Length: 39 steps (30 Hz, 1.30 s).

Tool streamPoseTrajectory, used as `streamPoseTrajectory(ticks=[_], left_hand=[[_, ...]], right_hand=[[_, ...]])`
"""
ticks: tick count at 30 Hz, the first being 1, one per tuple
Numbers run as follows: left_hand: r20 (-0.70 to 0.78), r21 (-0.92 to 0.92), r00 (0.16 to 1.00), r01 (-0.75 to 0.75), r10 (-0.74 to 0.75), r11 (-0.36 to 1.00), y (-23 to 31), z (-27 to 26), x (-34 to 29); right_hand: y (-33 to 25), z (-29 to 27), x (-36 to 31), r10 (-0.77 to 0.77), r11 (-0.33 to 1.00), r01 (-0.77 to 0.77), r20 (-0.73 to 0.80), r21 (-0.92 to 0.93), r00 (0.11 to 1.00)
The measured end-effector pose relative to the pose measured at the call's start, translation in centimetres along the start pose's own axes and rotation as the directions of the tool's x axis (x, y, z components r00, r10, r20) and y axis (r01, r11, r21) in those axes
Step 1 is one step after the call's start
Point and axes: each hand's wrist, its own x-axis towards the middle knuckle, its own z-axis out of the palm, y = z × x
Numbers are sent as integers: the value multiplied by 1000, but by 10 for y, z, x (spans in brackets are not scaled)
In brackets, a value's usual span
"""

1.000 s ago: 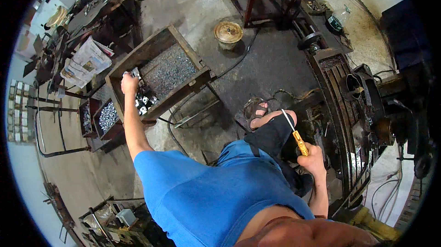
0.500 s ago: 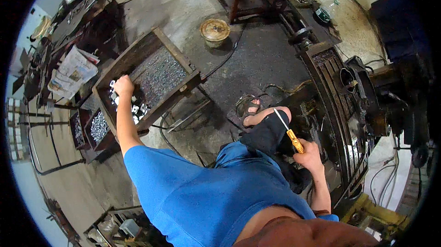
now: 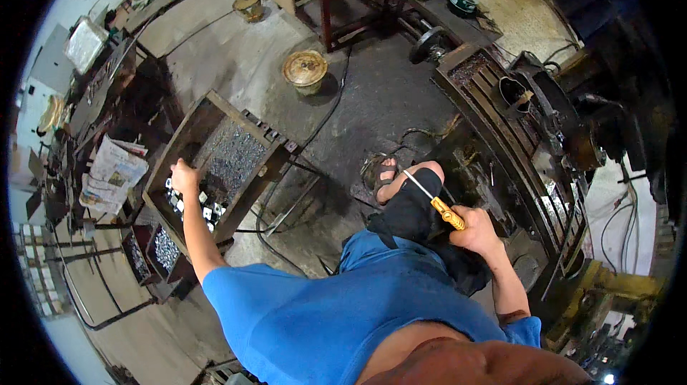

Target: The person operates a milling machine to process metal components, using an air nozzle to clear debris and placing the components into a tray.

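My left hand (image 3: 184, 176) is down inside the left end of a tray (image 3: 240, 107) with raised sides, its fingers curled among small square metal pieces (image 3: 207, 213). Whatever lies between those fingers is hidden. Small grey metal bits (image 3: 236, 156) cover the tray's other part. In front of my right thigh, my right hand (image 3: 476, 231) is closed round the yellow handle of a screwdriver (image 3: 448, 215). Its long thin shaft points up and to the left, away from the tray, touching nothing I can make out.
Smaller bins (image 3: 167, 250) of shiny metal parts stand beside the tray, near a folded newspaper (image 3: 113, 174). A lidded bucket (image 3: 305, 70) is on the floor ahead. Along my right runs a heavy machine with a slatted bed (image 3: 494, 120). A cable (image 3: 336, 102) crosses the floor.
The whole view has shifted, with the tray lower in the picture. My left hand stays over the square pieces, and my right hand still holds the screwdriver.
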Motion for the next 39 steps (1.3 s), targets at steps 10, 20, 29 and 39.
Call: streamPoseTrajectory(ticks=[10,20,29,39], left_hand=[[90,-898,750,346,655,-273,214,-127,-69],[472,-770,480,633,739,80,383,-121,-203],[347,-888,215,388,913,246,473,-170,-281],[-299,-896,-52,-328,953,-299,645,-214,-463]], right_hand=[[-11,-2,20,-47,996,53,-89,66,995],[19,4,38,41,994,-16,-231,108,972],[87,-62,-79,434,901,-429,-176,65,884],[215,-79,-141,808,585,-674,-396,451,436]])
